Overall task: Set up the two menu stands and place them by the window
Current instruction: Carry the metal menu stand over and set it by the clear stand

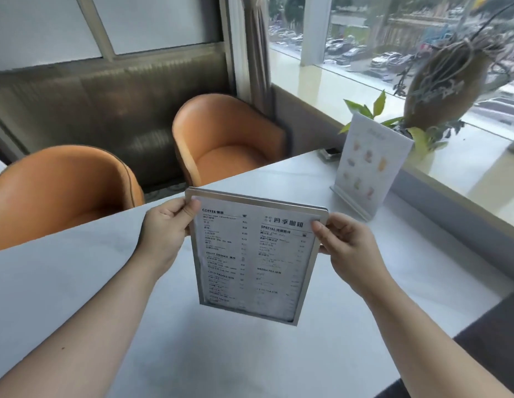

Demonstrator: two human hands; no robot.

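- Your left hand (164,225) holds the left edge of the menu frame (251,255), close to the top corner. The thumb sits on the front and the other fingers go behind, so they pinch the metal rim.
- Your right hand (346,247) holds the right edge, also close to the top. Its thumb and pointer finger pinch the rim, and the other fingers curl behind the frame.
- The menu frame is up in the air above the white table (77,282), in the middle of your view. It leans a little, with the top tipped to the left. You can see black print on the page, with the words COFFEE and SPECIAL.
- The other menu stand (372,165) is at about 2 o'clock from the frame you hold. It stands up on the table in its base, right by the window ledge. It shows small pictures of drinks.
- Just behind that stand, on the ledge, is a leafy green plant (379,110). A brown hanging pot (448,84) hangs above it at about 1 o'clock.
- The window (365,33) is at 1 o'clock, with parked cars outside.
- Two orange chairs sit across the table. One chair (227,139) is at 12 o'clock and the second chair (57,182) is at 10 o'clock.
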